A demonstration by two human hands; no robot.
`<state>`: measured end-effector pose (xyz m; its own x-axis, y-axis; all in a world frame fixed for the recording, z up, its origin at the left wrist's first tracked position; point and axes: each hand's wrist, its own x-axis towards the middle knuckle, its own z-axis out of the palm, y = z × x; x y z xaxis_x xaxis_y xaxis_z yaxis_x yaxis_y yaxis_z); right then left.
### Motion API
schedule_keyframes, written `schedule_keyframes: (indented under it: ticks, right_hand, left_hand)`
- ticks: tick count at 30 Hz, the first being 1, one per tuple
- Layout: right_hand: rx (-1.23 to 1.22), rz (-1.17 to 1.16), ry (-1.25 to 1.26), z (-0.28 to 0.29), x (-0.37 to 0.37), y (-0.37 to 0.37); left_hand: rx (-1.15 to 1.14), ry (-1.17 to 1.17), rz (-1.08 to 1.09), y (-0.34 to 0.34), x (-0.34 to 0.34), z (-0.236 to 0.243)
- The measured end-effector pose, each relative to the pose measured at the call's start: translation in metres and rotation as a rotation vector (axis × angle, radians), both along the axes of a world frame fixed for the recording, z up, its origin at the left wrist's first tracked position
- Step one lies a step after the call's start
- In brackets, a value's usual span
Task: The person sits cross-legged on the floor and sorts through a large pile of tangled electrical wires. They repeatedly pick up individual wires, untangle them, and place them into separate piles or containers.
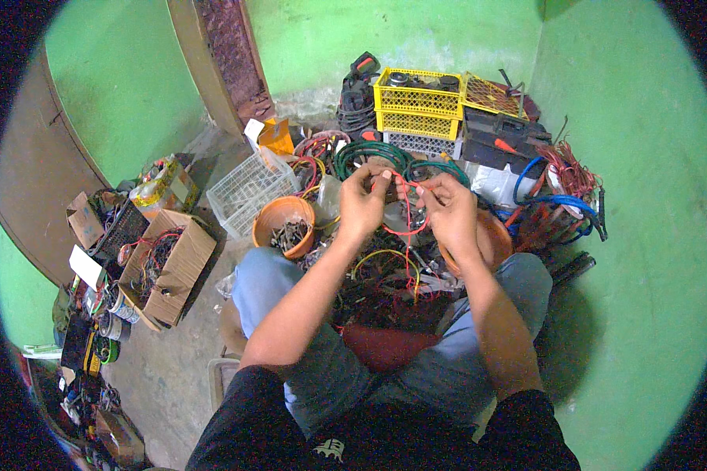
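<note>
A thin red wire (408, 235) runs between my two hands and hangs in a loop below them. My left hand (364, 198) pinches it between thumb and fingers. Close beside it, my right hand (451, 210) is closed on the same wire, fingertips pointing inward. Below them, between my knees, lies a tangled heap of dark wires and small parts (369, 275), with a yellow wire (381, 253) arching over it. Just beyond my hands sits a coil of green cable (369, 153). The wire's ends are too small to make out.
An orange pot (263, 222) of small metal pieces stands at left, another orange pot (504, 239) at right. Beyond are a white crate (251, 192), yellow crates (416, 100) and a black toolbox (503, 133). Blue cable (562, 201) lies right; a cardboard box (184, 271) of wires left.
</note>
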<state>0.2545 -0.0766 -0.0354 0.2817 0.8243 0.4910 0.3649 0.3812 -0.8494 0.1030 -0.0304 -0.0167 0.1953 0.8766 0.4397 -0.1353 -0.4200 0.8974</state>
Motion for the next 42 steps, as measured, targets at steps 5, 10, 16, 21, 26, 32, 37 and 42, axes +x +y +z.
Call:
schedule_keyframes:
  ticks: [5,10,16,21,26,32,37,42]
  right_hand:
    - [0.115,-0.162,-0.334,0.002,-0.007,-0.004]
    - [0.185,-0.199,-0.414,0.001,-0.008,-0.007]
    - [0.254,-0.281,-0.657,-0.008,-0.016,-0.006]
    - [0.329,-0.223,-0.735,-0.014,-0.024,-0.002]
    - [0.369,-0.138,-0.521,-0.012,-0.025,-0.003]
    - [0.097,0.062,-0.252,-0.016,-0.011,0.000]
    - [-0.255,0.321,0.102,0.003,-0.013,-0.011]
    - [-0.107,0.287,0.190,-0.011,-0.012,0.000]
  left_hand:
    - [-0.321,-0.200,-0.189,0.014,-0.007,-0.011]
    - [-0.416,-0.127,-0.222,0.008,-0.008,-0.007]
    - [-0.671,-0.299,-0.342,0.016,-0.018,-0.013]
    - [-0.709,-0.456,-0.479,0.031,-0.027,-0.022]
    - [-0.650,-0.319,-0.394,0.017,-0.023,-0.013]
    - [-0.520,-0.229,-0.255,0.007,-0.013,-0.008]
    - [-0.345,-0.124,-0.130,0.004,-0.012,-0.001]
    - [-0.223,-0.049,-0.092,0.007,-0.008,-0.008]
